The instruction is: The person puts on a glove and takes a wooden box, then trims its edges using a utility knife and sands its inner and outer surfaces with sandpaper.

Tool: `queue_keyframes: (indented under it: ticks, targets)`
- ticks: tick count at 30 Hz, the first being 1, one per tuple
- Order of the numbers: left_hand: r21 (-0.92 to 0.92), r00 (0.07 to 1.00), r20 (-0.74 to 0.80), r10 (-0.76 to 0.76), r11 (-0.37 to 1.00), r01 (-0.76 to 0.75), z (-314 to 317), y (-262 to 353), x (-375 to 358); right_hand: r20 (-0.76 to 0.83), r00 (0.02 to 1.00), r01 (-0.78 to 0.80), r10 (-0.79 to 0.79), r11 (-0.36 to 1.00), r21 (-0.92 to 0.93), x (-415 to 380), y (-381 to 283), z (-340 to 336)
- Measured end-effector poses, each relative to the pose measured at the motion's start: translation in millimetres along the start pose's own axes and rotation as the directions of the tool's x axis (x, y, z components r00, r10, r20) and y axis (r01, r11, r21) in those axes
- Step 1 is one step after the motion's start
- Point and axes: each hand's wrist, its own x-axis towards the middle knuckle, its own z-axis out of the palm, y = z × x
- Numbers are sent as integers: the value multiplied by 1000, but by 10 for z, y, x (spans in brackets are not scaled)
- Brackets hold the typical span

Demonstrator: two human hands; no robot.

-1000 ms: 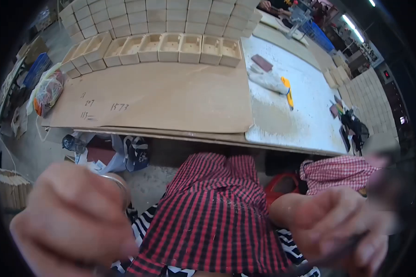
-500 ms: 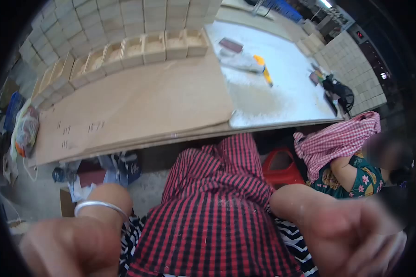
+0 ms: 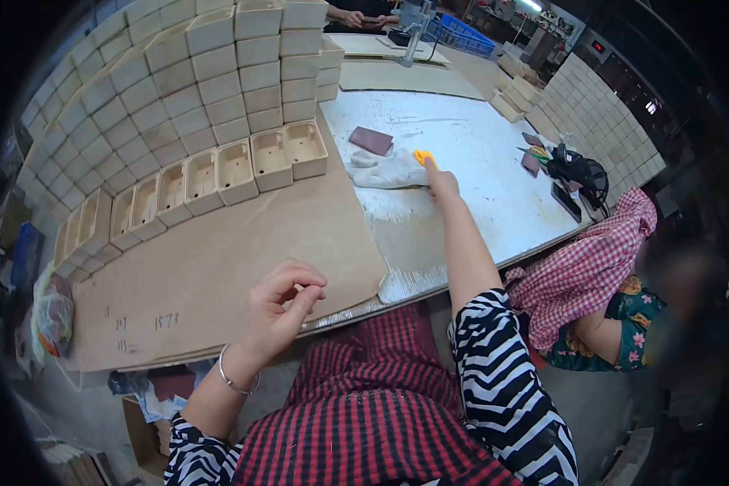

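Observation:
My right hand reaches over the white table surface, fingers closed around a yellow-handled tool. Only the tool's yellow end shows past my fingers; its exact kind is hidden. Touching or just beside it lies a whitish work glove. A brown-red piece of sandpaper rests behind the glove. My left hand hovers above the front edge of the brown board, its fingers curled and the thumb close to the index finger, with nothing visible in it.
Light wooden boxes stand in a row on the brown board, with tall stacks behind. A black mesh item and a dark phone-like object lie at right. A person in a checked pink cloth sits nearby; another person's hands show behind.
Both hands have risen from beside my lap. My right hand has gone forward onto the yellow-handled tool and closed on it; the left has come over the board's edge. The view has shifted.

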Motion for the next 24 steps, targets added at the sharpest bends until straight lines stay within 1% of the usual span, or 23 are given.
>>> queue_keyframes:
  ticks: [1, 2, 3, 4, 5, 6, 7, 9, 10, 11, 13, 14, 17, 18, 19, 20, 21, 22, 24]
  targets:
    - [18, 998, 16, -55, 998, 55, 21, -65, 105, -53, 998, 30, -32, 999, -38, 20, -14, 91]
    - [35, 992, 26, -120, 992, 119, 44, -127, 185, -39, 999, 20, -22, 999, -39, 21, 19, 140]
    - [52, 982, 34, -186, 982, 184, 64, -200, 260, -56, 986, 156, -157, 988, -10, -116, -37, 72]
    - [56, 981, 29, -193, 980, 191, 93, -302, 368, -84, 952, 298, -296, 954, 19, -288, -177, -66]
    - [12, 968, 19, -251, 968, 251, 138, -417, 488, -113, 895, 439, -432, 898, 42, -451, -300, -167]
    - [-34, 951, 8, -310, 950, 310, 191, -521, 597, -216, 794, 584, -569, 812, 9, -658, -363, -221]
    - [-39, 948, -8, -318, 948, 317, 272, -609, 717, -308, 661, 710, -684, 703, -40, -906, -391, -272]
    - [25, 952, -65, -298, 954, 300, 460, -766, 938, -270, 471, 869, -840, 494, -21, -1409, -458, -369]
    - [20, 950, -77, -304, 952, 306, 541, -862, 960, -212, 424, 899, -881, 437, -17, -1609, -421, -386]
    - [33, 961, -95, -260, 964, 264, 618, -968, 974, -155, 374, 925, -914, 380, -7, -1782, -378, -394]
    - [65, 978, -122, -172, 981, 181, 725, -1112, 983, -114, 419, 905, -901, 404, 132, -2038, -305, -408]
    - [64, 977, -121, -178, 980, 187, 747, -1123, 973, -110, 424, 903, -899, 410, 133, -2086, -293, -436]
    - [-16, 971, -96, -218, 976, 218, 832, -1077, 920, -26, 581, 797, -814, 562, 224, -2134, -231, -567]
    - [-19, 972, -94, -216, 976, 215, 855, -1056, 926, -27, 581, 798, -814, 562, 219, -2141, -198, -588]
    - [150, 989, -107, -103, 981, 119, 872, -1029, 942, 42, 636, 740, -770, 624, 251, -2147, -171, -609]
    - [316, 995, -101, 11, 948, 21, 893, -994, 957, 112, 685, 675, -720, 684, 276, -2155, -152, -631]
    - [470, 990, -76, 119, 880, -70, 932, -954, 955, 186, 727, 601, -661, 743, 295, -2167, -130, -657]
    - [466, 990, -71, 119, 882, -73, 994, -905, 949, 183, 731, 599, -658, 746, 291, -2163, -96, -667]
    - [565, 975, 13, 222, 803, -191, 1154, -784, 899, 466, 752, 442, -467, 881, 169, -2131, 33, -640]
